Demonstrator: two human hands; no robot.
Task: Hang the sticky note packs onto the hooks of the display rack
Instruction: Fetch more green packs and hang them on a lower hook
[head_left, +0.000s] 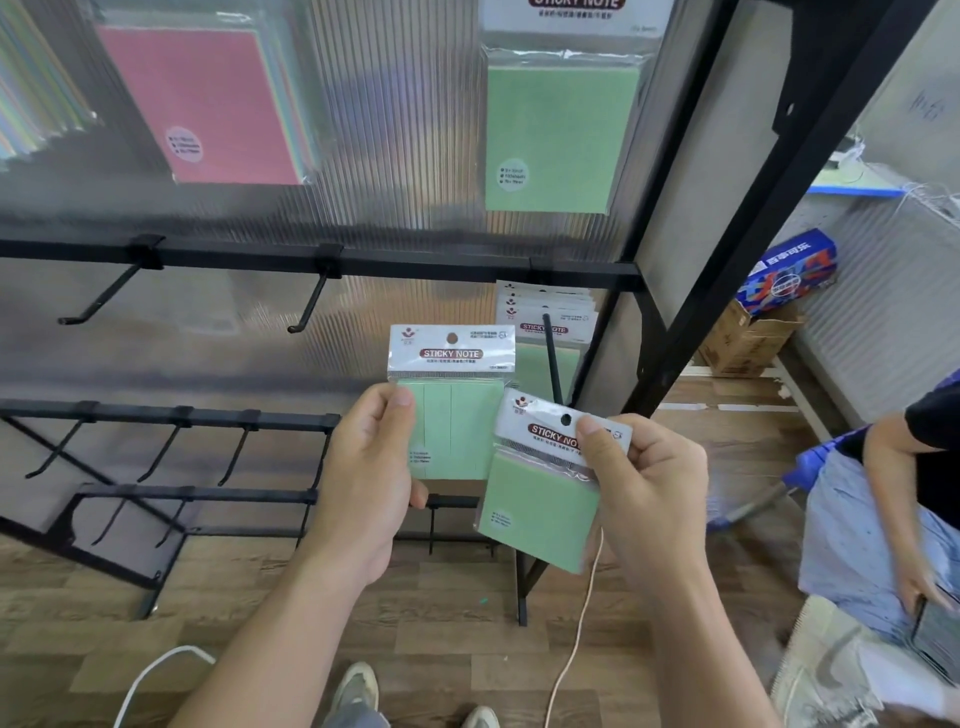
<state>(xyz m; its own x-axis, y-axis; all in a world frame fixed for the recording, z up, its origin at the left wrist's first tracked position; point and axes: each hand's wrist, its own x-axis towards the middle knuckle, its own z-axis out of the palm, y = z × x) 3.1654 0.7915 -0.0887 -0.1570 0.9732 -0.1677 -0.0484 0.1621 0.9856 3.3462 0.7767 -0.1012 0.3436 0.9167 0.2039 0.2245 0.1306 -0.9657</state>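
My left hand grips an upright green sticky note pack by its left edge. My right hand pinches a second green pack at its white header, tilted to the right. Both packs are in front of the black display rack. Just behind them a long hook carries several green packs. Two bare hooks, one and the other, stick out of the same bar to the left.
Higher up hang a pink pack and a large green pack. Lower rack bars carry several bare hooks. A seated person is at the right, beyond them cardboard boxes. Cables lie on the wooden floor.
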